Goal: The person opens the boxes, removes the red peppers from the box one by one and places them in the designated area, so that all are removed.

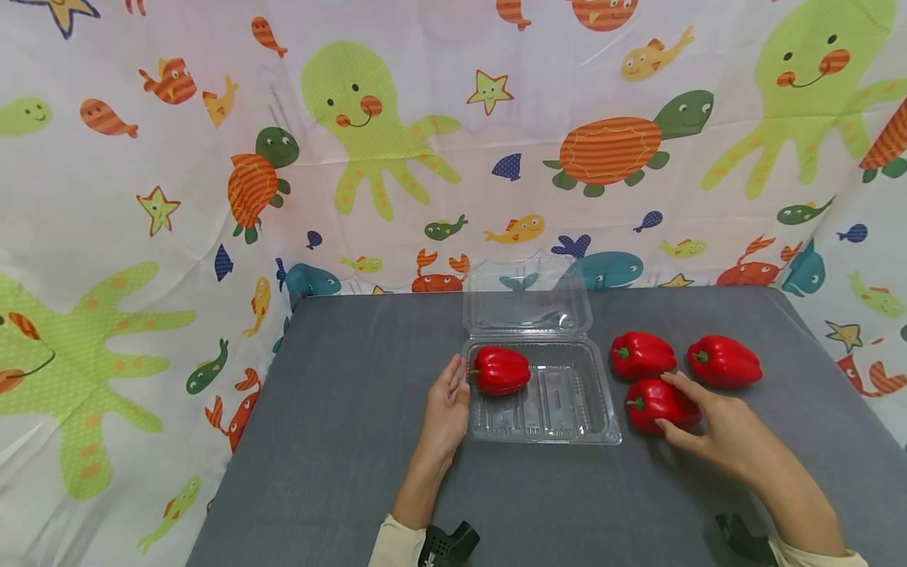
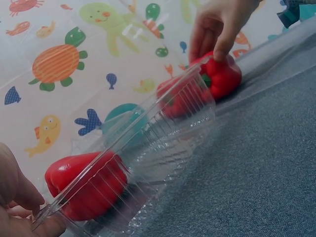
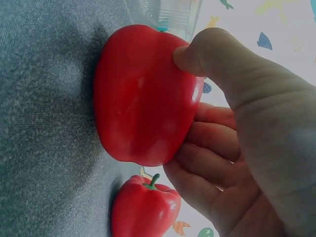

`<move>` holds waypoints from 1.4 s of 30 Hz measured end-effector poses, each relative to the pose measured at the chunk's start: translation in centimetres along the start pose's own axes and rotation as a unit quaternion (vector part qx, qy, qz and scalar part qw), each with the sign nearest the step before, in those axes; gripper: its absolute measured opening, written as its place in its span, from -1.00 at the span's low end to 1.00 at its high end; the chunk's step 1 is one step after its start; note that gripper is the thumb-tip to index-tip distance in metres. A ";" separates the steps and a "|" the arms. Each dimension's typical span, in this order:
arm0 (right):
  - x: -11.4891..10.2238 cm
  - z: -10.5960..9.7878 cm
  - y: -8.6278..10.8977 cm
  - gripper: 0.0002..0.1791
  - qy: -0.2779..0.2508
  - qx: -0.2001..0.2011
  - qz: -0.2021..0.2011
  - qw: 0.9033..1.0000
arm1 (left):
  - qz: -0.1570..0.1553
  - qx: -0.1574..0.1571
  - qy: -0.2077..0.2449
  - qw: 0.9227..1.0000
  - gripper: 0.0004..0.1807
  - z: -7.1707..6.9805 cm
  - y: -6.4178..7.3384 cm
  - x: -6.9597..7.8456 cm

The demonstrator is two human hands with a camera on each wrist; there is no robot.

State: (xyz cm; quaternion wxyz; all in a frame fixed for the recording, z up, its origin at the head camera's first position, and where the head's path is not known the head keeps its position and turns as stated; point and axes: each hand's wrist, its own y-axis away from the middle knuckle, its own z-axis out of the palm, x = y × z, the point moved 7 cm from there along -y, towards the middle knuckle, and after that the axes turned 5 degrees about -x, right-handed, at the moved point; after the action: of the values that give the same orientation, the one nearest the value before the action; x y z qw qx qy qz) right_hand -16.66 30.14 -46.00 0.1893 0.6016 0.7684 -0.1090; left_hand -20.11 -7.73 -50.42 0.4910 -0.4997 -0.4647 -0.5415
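A clear plastic clamshell container point(image 1: 567, 394) lies on the table with its lid folded back. My left hand point(image 1: 448, 405) pinches its left rim between thumb and fingers, seen close in the left wrist view. One red bell pepper point(image 1: 501, 370) lies inside at the left end, stem toward that hand. To the right of the container, my right hand point(image 1: 716, 425) grips another red bell pepper point(image 3: 143, 98), thumb on one side and fingers on the other. Two more red peppers lie just behind it, a near one point(image 1: 641, 354) and one farther right point(image 1: 726, 362).
The raised lid point(image 1: 527, 303) leans back near the table's far edge. A grey cloth covers the table point(image 1: 340, 441). Behind and at the sides hangs a curtain point(image 1: 439, 102) printed with sea animals.
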 end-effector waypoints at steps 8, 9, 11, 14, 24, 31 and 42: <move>0.3 0.1 0.1 0.00 -0.001 -0.008 0.006 1.000 | 0.004 -0.002 -0.001 1.000 -0.38 0.1 0.0 0.1; 0.3 0.1 0.2 0.00 0.000 -0.011 0.008 1.000 | 0.001 -0.001 -0.001 1.000 -0.38 0.1 0.0 0.1; 0.4 0.1 0.2 0.01 0.000 -0.017 0.013 1.000 | 0.000 -0.002 0.000 1.000 -0.37 0.1 0.0 0.1; 0.4 0.0 0.4 0.03 0.001 -0.022 0.018 1.000 | 0.003 -0.002 0.001 1.000 -0.37 0.1 0.0 0.1; 0.7 0.0 0.7 0.04 0.002 -0.028 0.018 0.999 | 0.006 -0.003 0.006 1.000 -0.38 0.1 0.1 0.1; 0.9 -0.3 0.9 0.06 -0.001 -0.036 0.023 0.999 | 0.010 0.003 0.004 1.000 -0.38 0.1 0.1 0.2; -1.0 -1.8 1.1 0.02 -0.023 -0.006 -0.007 1.000 | 0.002 0.004 -0.004 1.000 -0.38 0.1 0.1 0.1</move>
State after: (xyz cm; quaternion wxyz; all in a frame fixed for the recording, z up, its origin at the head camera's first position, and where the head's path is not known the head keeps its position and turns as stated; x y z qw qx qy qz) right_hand -15.71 30.20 -43.89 0.2098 0.5921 0.7687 -0.1201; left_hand -20.02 -7.67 -50.28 0.4919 -0.5008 -0.4681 -0.5367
